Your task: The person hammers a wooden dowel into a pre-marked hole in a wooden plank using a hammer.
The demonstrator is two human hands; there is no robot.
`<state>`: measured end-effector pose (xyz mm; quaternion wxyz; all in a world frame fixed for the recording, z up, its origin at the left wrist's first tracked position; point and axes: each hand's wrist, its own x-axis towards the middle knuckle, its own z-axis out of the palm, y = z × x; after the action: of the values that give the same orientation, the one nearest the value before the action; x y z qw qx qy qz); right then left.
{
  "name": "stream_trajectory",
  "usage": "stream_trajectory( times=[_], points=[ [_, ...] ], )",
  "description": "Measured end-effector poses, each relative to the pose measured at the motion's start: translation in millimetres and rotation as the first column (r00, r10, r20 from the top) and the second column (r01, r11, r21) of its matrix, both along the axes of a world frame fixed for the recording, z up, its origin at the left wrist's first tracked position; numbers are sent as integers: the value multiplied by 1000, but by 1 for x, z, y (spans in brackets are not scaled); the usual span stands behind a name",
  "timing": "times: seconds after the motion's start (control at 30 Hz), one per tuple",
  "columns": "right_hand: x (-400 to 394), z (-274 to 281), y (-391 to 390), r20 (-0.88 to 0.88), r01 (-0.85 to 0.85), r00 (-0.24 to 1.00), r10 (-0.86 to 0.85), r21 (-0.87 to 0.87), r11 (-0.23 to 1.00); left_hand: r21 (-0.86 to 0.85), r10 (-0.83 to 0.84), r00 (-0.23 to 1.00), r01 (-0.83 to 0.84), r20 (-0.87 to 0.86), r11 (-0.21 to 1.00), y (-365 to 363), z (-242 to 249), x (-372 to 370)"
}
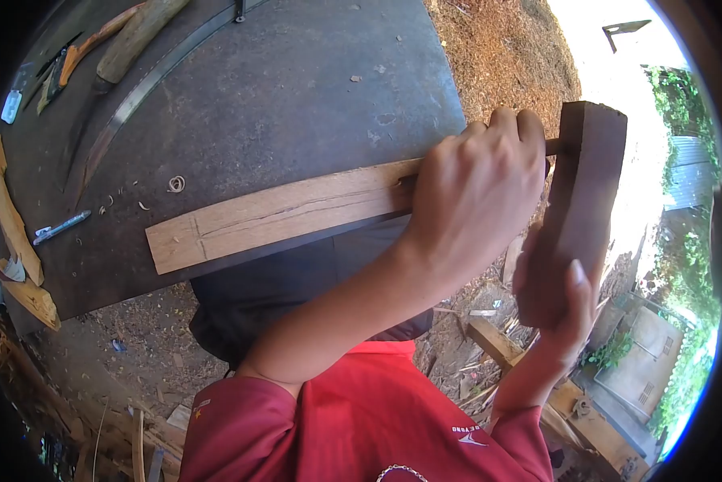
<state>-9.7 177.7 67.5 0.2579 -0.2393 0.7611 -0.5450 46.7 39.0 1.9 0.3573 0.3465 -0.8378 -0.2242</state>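
My left hand [483, 181] is closed over the right end of a pale wooden board [297, 207], its fingers wrapped round a slim dark tool. Little of that tool shows: a dark end [554, 146] sticks out to the right and meets the block, and the rest is hidden. A long, dark brown wooden block [586, 193] stands just right of that hand. My right hand [566, 301] grips its lower end, thumb on the near side. The board has a crack or dark line along its length and a pencil-like mark near its left end.
A dark metal-topped table [297, 96] bears a curved blade [140, 92], wooden-handled tools [136, 40], a blue pen [62, 227], a wood shaving [176, 184] and curved wood offcuts [14, 213]. Sawdust [505, 56] lies beyond the table's right edge. Timber pieces [493, 341] lie low on the right.
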Motion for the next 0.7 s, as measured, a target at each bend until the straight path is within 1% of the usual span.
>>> stream_trajectory(
  times=[0.03, 0.1, 0.13, 0.23, 0.27, 0.33, 0.37, 0.4, 0.43, 0.47, 0.53, 0.63, 0.67, 0.7],
  points=[
    [-19, 2, 10, 77, -87, 993, 92, -63, 994, 26, -5, 1000, 6, -31, 1000, -1, 3, 1],
    [-36, -1, 17, 135, -6, 991, 27, -159, 987, 41, 2, 998, 1, -64, 999, -3, 3, 1],
    [-35, 0, 12, 205, 163, 972, -115, -237, 958, 33, 11, 998, -9, -66, 999, -3, 2, 0],
    [-33, 3, 2, 225, 146, 971, -84, -272, 951, 30, 8, 997, -6, -82, 1000, -3, 2, 1],
    [-33, 0, 9, 127, -6, 992, 26, -159, 987, 33, -1, 996, 4, -88, 999, -3, 2, 2],
    [5, 11, -4, -13, -12, 1000, 13, 21, 1000, -25, 1, 1000, -1, -31, 1000, -2, 1, 4],
    [7, 10, -3, 0, 38, 999, -38, -4, 999, -55, 5, 1000, -5, -3, 998, -2, 0, 4],
    [9, 9, -2, 13, 89, 996, -89, -30, 996, -53, -6, 1000, 6, -10, 999, -2, -1, 5],
    [1, 7, 7, 86, 150, 986, -144, -79, 985, -51, -16, 1000, 15, -16, 999, -1, 0, 5],
    [-17, 5, 15, 206, 118, 974, -90, -127, 985, -52, -24, 999, 23, -23, 998, -1, 0, 6],
    [13, 6, 4, 85, 77, 993, -78, 22, 997, -21, -16, 999, 15, -34, 1000, -1, -1, 8],
    [5, 6, 14, 216, 89, 974, -72, -70, 994, 11, -43, 998, 43, -40, 999, -1, 0, 8],
    [0, 4, 16, 306, 201, 940, -150, -142, 969, 28, -63, 997, 65, -54, 998, -2, 1, 10],
    [-10, -1, 19, 353, 127, 935, -31, -253, 959, 44, -83, 994, 86, -68, 995, -2, 1, 11]
  ],
)
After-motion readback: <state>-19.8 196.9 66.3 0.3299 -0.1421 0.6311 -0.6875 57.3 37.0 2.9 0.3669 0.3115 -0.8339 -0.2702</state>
